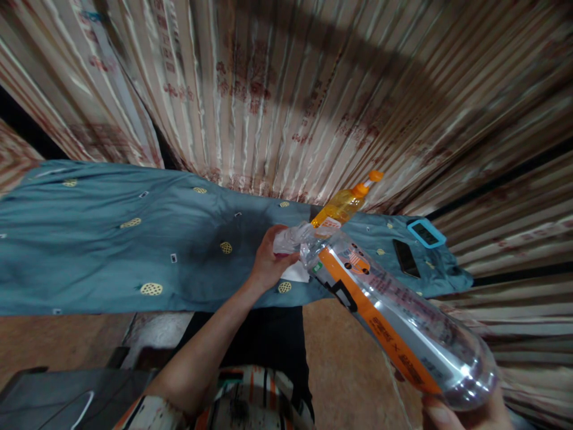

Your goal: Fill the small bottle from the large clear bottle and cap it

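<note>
Left hand (268,263) is closing around a small clear cup (290,239) at the mouth of the bottle, fingers curled over it, thumb underneath. Right hand (465,412) is showing only as fingertips at 5 o'clock in the frame, gripping the base of a large clear plastic bottle (394,310) with an orange label; how tightly it is closed I cannot tell. Bottle is lying tilted, neck pointing toward 11 o'clock and meeting the cup just above the counter edge. Cap looks to be off, though the neck is blurred. Little or no liquid is visible in the bottle body, so pouring seems near its end or not yielding much; that is a judgement only. White paper (298,273) is lying under the left hand. Orange-capped yellow bottle (344,203) is standing at 12 o'clock from the cup. Dark phone (406,258) and blue-framed device (426,233) are resting at 3 o'clock on the blue cloth (111,251) covering the counter.
</note>
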`<state>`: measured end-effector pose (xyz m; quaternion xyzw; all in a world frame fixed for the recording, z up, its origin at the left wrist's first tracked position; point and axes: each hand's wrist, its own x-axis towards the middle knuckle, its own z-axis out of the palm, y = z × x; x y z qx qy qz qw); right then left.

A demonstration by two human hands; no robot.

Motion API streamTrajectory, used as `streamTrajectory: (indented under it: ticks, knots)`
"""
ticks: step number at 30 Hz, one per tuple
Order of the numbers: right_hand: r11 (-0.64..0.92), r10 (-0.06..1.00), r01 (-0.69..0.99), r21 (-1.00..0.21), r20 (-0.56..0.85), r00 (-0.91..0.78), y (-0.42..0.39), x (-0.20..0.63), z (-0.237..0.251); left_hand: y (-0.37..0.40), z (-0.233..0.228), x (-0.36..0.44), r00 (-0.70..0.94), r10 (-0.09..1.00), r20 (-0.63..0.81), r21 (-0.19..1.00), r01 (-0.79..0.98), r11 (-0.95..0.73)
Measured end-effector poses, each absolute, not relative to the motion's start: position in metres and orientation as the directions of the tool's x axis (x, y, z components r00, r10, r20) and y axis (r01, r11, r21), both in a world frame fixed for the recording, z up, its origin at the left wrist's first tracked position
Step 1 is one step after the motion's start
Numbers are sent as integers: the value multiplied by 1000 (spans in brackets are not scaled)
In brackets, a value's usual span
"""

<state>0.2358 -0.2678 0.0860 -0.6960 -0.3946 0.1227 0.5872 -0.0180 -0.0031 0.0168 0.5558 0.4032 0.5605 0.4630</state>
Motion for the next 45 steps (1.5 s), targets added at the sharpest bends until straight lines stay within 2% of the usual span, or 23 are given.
streamTrajectory:
  ticks: [11, 15, 18, 21, 27, 34, 41, 45]
  knots:
    - [-16, 642, 314, -949, 231, 731, -257, 203, 104, -3, 17, -17, 40, 973, 227, 971, -86, -223]
    - [-19, 670, 360, -933, 256, 697, -258, 202, 104, -3, 17, -17, 39, 972, 233, 969, -92, -228]
    - [-34, 649, 401, -915, 285, 705, -264, 218, 95, -3, 16, -17, 35, 971, 239, 968, -93, -234]
    - [-26, 676, 357, -934, 246, 694, -269, 235, 85, -3, 16, -17, 39, 970, 239, 967, -97, -234]
    - [22, 684, 380, -925, 291, 669, -267, 231, 84, -3, 16, -17, 43, 969, 244, 968, -77, -240]
    - [26, 653, 319, -948, 257, 712, -260, 221, 94, -3, 16, -17, 29, 967, 252, 967, -40, -251]
    - [25, 666, 358, -934, 282, 690, -261, 222, 96, -3, 16, -16, 18, 971, 239, 971, -36, -238]
    - [41, 689, 320, -947, 258, 677, -263, 223, 90, -3, 15, -16, 18, 964, 264, 964, -28, -263]
